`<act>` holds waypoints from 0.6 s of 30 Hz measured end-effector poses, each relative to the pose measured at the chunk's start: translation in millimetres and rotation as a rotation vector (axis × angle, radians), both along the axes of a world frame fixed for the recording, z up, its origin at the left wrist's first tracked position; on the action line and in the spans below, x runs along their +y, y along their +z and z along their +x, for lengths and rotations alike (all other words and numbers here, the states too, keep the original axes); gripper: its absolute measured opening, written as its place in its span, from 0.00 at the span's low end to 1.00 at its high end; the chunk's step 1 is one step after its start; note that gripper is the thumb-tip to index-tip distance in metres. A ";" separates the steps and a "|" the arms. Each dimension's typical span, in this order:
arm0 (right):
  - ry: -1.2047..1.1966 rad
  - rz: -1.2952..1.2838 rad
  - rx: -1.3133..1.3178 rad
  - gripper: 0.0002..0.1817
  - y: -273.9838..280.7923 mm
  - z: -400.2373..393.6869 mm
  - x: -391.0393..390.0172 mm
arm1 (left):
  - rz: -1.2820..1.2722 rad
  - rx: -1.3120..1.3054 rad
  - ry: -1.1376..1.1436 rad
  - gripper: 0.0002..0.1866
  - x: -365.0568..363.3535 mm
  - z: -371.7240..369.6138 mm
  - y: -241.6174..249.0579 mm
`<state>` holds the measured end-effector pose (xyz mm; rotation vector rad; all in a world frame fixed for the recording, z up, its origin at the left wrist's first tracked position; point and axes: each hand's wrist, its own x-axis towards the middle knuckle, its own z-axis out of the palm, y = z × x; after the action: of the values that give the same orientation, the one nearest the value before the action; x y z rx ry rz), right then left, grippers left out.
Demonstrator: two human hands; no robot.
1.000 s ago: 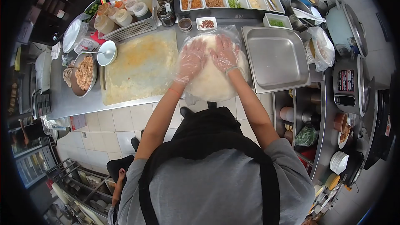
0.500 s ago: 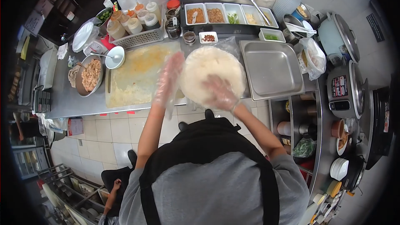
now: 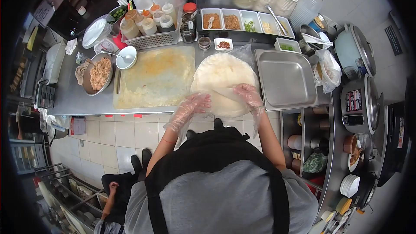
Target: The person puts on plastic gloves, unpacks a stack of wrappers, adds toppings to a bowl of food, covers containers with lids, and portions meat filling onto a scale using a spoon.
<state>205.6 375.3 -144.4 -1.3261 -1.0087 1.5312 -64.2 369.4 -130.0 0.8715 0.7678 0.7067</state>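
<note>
A pale, round, thin dough sheet (image 3: pixel 223 71) lies in front of me, apparently on top of a stack of like sheets, close to the counter's front edge. My left hand (image 3: pixel 196 104), in a clear plastic glove, is closed at its near left edge. My right hand (image 3: pixel 249 95), gloved the same way, is closed on the near right edge. Between the two hands the near part of the sheet is lifted and creased. The fingertips under the edge are partly hidden. Clear plastic wrap (image 3: pixel 242 53) sticks out behind the stack.
On the left are a stained cutting board (image 3: pixel 156 78), a bowl of minced filling (image 3: pixel 99 76) and a white bowl (image 3: pixel 126 57). A metal tray (image 3: pixel 288 82) stands on the right. Topping containers (image 3: pixel 249 21) line the back. A seated person (image 3: pixel 115 195) is behind at lower left.
My left hand has come down from the upper left to the sheet's near edge. My right hand has moved off the middle to the near right edge. The near part is now raised.
</note>
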 end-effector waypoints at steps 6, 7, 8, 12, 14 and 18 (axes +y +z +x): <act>-0.071 0.066 -0.018 0.09 -1.0 5.6 3.4 | 0.181 0.333 -0.147 0.23 8.7 21.0 14.5; -0.077 0.109 -0.062 0.09 -5.1 7.6 6.5 | 0.202 0.324 -0.147 0.25 10.1 23.7 8.2; -0.081 0.151 -0.105 0.10 -7.7 10.3 9.9 | 0.223 0.315 -0.146 0.26 11.6 26.2 -4.9; -0.271 0.569 -0.497 0.10 22.0 33.6 46.2 | 0.199 0.294 -0.152 0.32 14.8 31.4 -27.6; -0.391 0.688 -0.651 0.09 38.5 54.8 81.3 | 0.217 0.330 -0.183 0.34 17.9 32.0 -26.1; -0.301 0.622 -1.298 0.18 102.9 73.8 132.4 | 0.221 0.364 -0.165 0.41 17.6 36.2 -25.1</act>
<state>279.4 507.7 -41.5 -1.8228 -1.7208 -0.0863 -28.1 387.1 -155.1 1.2718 0.9390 0.4965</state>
